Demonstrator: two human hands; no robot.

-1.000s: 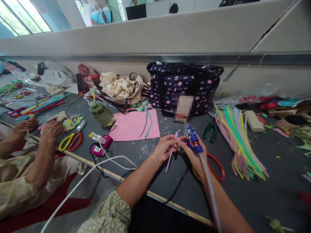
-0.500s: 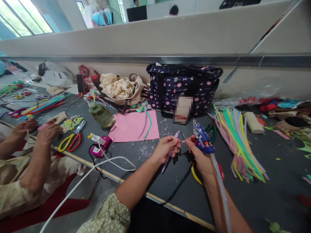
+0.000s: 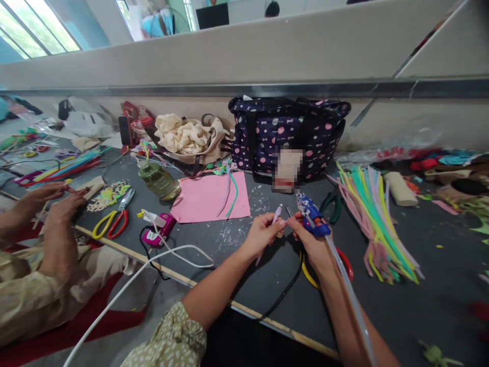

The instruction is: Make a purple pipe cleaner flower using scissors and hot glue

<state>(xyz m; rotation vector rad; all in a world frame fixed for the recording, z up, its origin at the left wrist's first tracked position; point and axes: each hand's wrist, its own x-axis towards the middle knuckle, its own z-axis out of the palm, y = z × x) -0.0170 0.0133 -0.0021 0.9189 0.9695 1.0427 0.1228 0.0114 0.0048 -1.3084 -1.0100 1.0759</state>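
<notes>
Shifted nearer the left hand (image 3: pixel 263 235), the right hand (image 3: pixel 314 244) grips a blue glue gun (image 3: pixel 315 220), handle hidden; the left pinches a lilac pipe cleaner (image 3: pixel 277 212), its middle obscured.

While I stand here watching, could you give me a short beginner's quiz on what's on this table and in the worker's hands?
1. Multiple choice: what does the person's right hand hold?
A) the pink sheet
B) the blue glue gun
C) the navy bag

2. True or false: the person's left hand holds a lilac strip.

3. Fill in the blank: the scissors lying near the greenish bottle have one yellow handle and one ____ handle.

Key: 1. B; 2. True; 3. red.
</notes>
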